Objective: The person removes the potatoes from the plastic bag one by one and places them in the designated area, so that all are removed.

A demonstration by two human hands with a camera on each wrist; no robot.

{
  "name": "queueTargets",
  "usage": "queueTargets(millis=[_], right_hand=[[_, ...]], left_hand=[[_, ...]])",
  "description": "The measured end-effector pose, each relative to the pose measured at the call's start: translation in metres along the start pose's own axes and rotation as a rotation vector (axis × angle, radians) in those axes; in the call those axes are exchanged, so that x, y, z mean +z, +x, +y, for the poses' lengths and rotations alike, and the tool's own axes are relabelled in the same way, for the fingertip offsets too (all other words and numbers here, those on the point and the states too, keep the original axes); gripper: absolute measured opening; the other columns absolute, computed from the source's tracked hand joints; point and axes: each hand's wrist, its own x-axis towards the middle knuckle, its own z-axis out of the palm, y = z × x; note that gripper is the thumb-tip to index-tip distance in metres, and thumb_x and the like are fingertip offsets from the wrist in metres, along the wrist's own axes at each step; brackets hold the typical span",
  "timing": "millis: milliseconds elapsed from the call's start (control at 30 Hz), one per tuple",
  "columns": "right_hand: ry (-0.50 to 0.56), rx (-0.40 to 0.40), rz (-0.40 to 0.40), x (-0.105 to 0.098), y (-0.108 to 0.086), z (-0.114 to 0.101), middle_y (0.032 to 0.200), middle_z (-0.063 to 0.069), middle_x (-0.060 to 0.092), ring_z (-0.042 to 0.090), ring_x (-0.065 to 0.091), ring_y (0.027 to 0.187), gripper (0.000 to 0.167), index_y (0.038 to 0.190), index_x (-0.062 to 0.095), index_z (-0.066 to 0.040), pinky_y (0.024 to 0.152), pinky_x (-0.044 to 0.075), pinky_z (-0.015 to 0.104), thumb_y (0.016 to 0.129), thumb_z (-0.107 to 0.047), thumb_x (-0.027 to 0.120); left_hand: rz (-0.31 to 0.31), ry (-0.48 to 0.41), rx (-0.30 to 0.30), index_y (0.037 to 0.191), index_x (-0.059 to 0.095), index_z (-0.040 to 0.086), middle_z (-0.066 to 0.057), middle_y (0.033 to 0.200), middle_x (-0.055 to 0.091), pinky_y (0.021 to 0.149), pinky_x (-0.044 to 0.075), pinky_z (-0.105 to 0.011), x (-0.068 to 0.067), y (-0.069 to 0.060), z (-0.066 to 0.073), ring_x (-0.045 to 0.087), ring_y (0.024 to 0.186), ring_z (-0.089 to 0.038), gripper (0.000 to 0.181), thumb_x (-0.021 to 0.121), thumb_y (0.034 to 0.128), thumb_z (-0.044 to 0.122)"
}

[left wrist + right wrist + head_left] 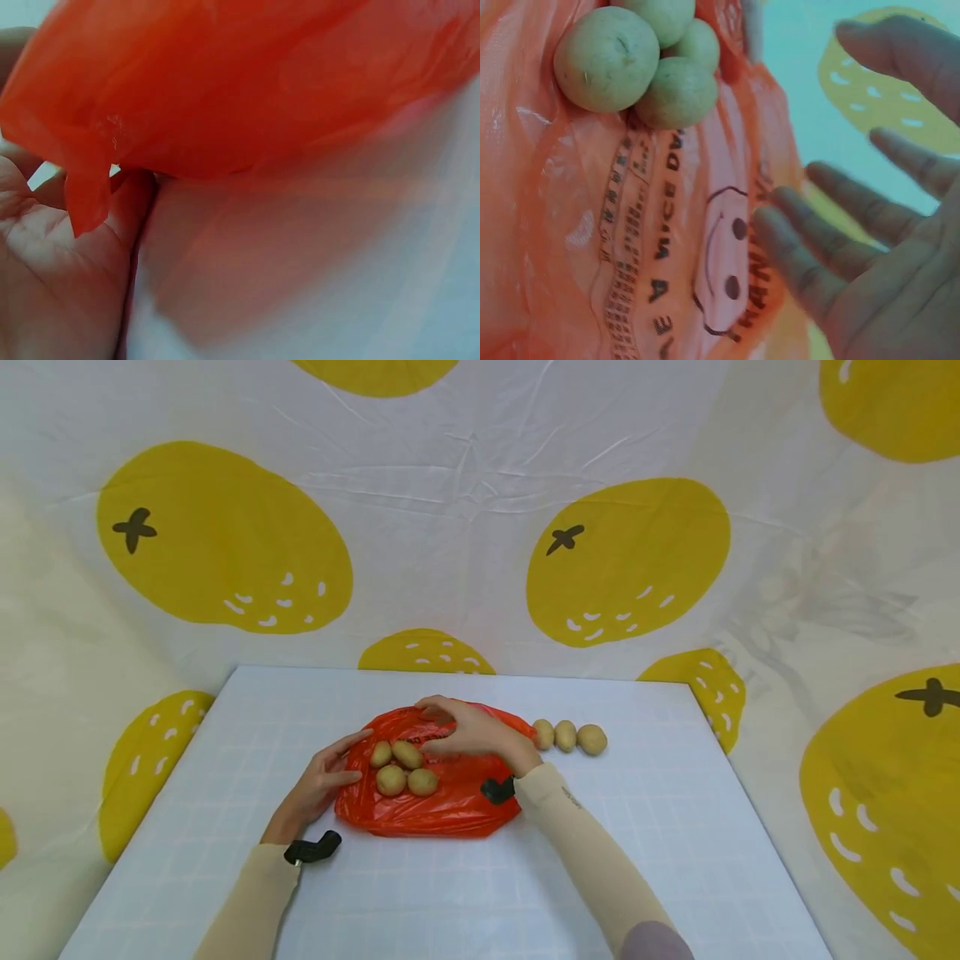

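Note:
A red plastic bag lies spread on the table, with several potatoes grouped on its left part. My left hand is at the bag's left edge, fingers and thumb spread and touching the plastic. In the left wrist view a corner of the bag hangs over the palm and hides part of the fingers. Over the middle of the bag is my right hand, just right of the potatoes. Its fingers are apart with nothing between them, as the right wrist view shows.
Three more potatoes sit in a row on the table, beside the bag's right end. The white table meets a cloth with yellow fruit prints behind it. A smiling face and lettering are printed on the bag.

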Motion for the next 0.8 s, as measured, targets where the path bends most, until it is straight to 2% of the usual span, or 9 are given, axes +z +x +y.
queueTargets(millis=[167,300,533,800], right_hand=[[0.042,-0.02,-0.015,0.005,0.008,0.005,0.152,0.016,0.052,0.037,0.051,0.139,0.067,0.151,0.048,-0.012,0.113,0.046,0.054,0.093,-0.03,0.076],[0.039,-0.029,-0.027,0.009,0.013,0.01,0.15,0.017,0.054,0.038,0.053,0.135,0.065,0.151,0.049,-0.011,0.107,0.053,0.045,0.093,-0.026,0.075],[-0.008,-0.051,-0.039,0.017,0.023,0.024,0.144,0.013,0.059,0.034,0.058,0.128,0.06,0.148,0.053,-0.01,0.106,0.053,0.043,0.094,-0.026,0.074],[0.004,-0.031,-0.095,0.023,0.03,0.031,0.147,0.007,0.06,0.031,0.06,0.129,0.06,0.149,0.053,-0.013,0.106,0.054,0.035,0.095,-0.028,0.074]], left_hand=[[0.022,0.027,-0.015,0.157,0.029,-0.008,-0.023,0.166,0.025,0.104,0.052,-0.023,-0.001,0.0,-0.002,0.05,0.137,-0.005,0.068,0.058,0.0955,-0.005],[0.039,0.049,-0.024,0.157,0.031,-0.006,-0.023,0.166,0.024,0.103,0.053,-0.024,-0.001,-0.001,-0.002,0.05,0.136,-0.004,0.067,0.059,0.0953,-0.004],[0.037,0.037,-0.005,0.156,0.031,-0.007,-0.019,0.167,0.027,0.105,0.051,-0.022,-0.001,-0.002,-0.002,0.048,0.138,-0.003,0.067,0.057,0.0954,-0.005],[0.031,0.012,0.012,0.157,0.031,-0.006,-0.01,0.165,0.032,0.106,0.051,-0.023,-0.001,-0.002,-0.005,0.047,0.139,-0.006,0.066,0.055,0.0961,-0.005]])
